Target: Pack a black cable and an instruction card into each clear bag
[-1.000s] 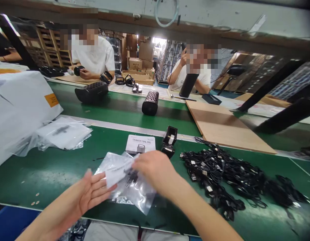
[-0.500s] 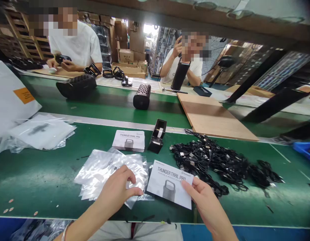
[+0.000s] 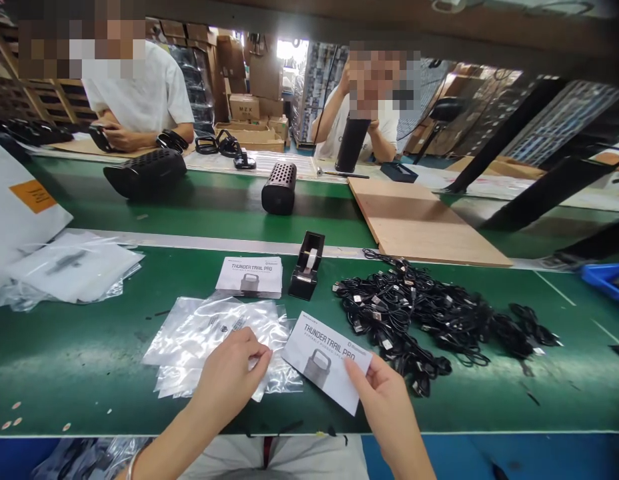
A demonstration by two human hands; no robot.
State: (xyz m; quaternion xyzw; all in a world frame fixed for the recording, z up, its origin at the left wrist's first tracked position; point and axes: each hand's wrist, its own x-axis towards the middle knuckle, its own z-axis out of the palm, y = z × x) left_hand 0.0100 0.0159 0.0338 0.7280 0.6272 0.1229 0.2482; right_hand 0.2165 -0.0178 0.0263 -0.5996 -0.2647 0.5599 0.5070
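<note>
My right hand (image 3: pixel 387 393) grips a white printed instruction booklet (image 3: pixel 324 363) by its right edge, thumb on top. The booklet is tilted and reads "Thunder Trail Pro", with a picture of a speaker. My left hand (image 3: pixel 232 367) is closed in a pinch over a pile of clear plastic bags (image 3: pixel 184 340), thumb and forefinger together at the right side of the top bag. What lies between those fingertips is mostly hidden. Behind the bags sits a stack of matching booklets (image 3: pixel 249 277), with a black tape dispenser (image 3: pixel 307 267) beside it.
Black USB cables (image 3: pixel 414 313) lie heaped at the right. More plastic bags (image 3: pixel 74 267) are at the left. Across the green bench stand black speakers (image 3: pixel 279 189) and a wooden board (image 3: pixel 424 220). Two people (image 3: pixel 139 93) work on the far side; a blue bin (image 3: pixel 607 287) is at far right.
My left thumb and forefinger have closed together over the bags. My right hand has brought the booklet slightly left, toward the bags, and tilted it more. The view has shifted slightly.
</note>
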